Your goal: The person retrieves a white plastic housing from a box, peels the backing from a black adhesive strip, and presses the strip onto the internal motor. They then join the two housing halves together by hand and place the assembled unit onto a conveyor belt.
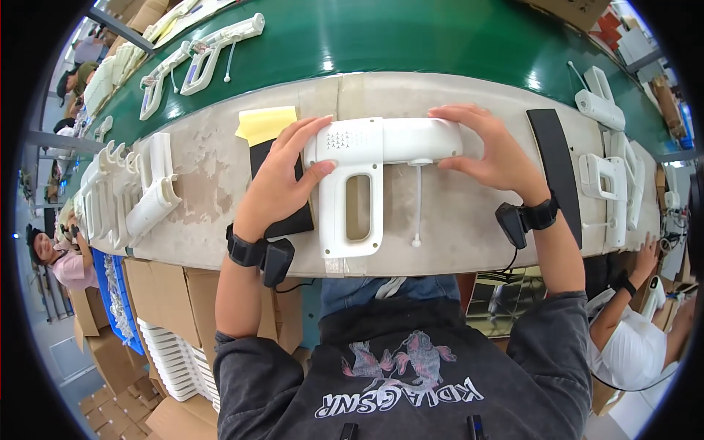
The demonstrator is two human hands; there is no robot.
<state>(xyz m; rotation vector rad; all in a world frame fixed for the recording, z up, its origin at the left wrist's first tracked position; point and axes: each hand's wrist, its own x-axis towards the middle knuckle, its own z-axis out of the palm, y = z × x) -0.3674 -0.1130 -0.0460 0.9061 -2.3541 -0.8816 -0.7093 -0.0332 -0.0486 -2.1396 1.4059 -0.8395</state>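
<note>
A white gun-shaped plastic housing (411,139) lies flat across the worktable in front of me, its looped handle pointing toward me. Small slots pattern its left end. From its underside a thin white rod (418,205) with a small knob at the tip extends toward me. My left hand (290,165) grips the left end, thumb below and fingers above. Around the right end curl the thumb and fingers of my right hand (495,150). Partly under my left hand are a black strip (297,220) and a yellow paper sheet (268,126).
White curved shells (110,191) stand in a row at left. A long black strip (555,176) lies right of my hand, near more white housings (605,176). Beyond runs a green conveyor belt (411,44) carrying gun-shaped units (209,59). A co-worker's hand (645,257) rests at far right.
</note>
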